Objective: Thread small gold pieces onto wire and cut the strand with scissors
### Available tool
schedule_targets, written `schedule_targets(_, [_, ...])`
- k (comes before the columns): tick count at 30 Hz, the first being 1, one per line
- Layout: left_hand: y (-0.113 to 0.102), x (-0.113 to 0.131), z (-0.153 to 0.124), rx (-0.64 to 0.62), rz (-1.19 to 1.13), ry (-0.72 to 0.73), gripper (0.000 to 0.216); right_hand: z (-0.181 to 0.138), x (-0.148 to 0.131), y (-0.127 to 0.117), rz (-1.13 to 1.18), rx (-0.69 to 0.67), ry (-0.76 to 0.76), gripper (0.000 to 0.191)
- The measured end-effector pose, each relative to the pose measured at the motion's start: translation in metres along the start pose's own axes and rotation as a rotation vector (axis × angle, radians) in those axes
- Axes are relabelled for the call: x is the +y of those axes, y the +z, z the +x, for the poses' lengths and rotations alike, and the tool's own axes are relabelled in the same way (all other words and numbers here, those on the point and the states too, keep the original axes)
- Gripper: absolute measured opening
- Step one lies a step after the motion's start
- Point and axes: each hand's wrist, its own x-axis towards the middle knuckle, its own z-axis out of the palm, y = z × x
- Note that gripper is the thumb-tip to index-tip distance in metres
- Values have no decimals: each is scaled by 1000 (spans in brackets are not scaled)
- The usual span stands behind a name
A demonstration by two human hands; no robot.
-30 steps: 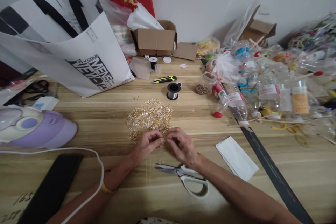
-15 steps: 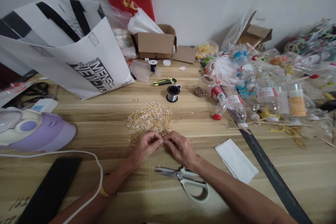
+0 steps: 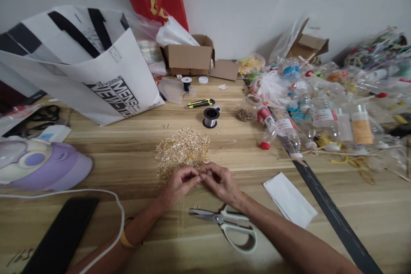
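Observation:
My left hand (image 3: 181, 183) and my right hand (image 3: 221, 182) meet fingertip to fingertip at the near edge of a loose heap of gold and silver beaded wire (image 3: 181, 150). Both hands are closed in a pinch. Whatever lies between the fingertips is too small to make out. Scissors (image 3: 221, 218) with pale handles lie just below my right hand, blades parted and pointing left. A few tiny shiny bits (image 3: 195, 206) rest by the blade tips.
Beyond the heap are a wire spool (image 3: 211, 117) and a yellow-black utility knife (image 3: 199, 103). Plastic bottles (image 3: 324, 117) crowd the right, near a folded white paper (image 3: 290, 199). At left are a large paper bag (image 3: 128, 72), a black phone-like slab (image 3: 61, 235) and a white cable (image 3: 118, 205).
The view has tilted up a little, so everything sits slightly lower in the picture. My hands keep pinching at the same spot, with only small finger shifts.

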Motion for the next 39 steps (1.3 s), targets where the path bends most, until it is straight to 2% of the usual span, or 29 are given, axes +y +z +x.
schedule_targets(10, [1, 4, 1, -8, 33, 4, 18, 4, -1, -1, 200, -13, 61, 27])
schedule_targets(23, [2, 3, 0, 7, 126, 59, 18, 5, 1, 0, 175, -23, 91, 27])
schedule_targets(33, [2, 8, 1, 1, 79, 12, 12, 6, -2, -1, 193, -25, 57, 25])
schedule_targets(39, [1, 9, 1, -2, 49, -17, 19, 8, 1, -2, 230, -4, 82, 28])
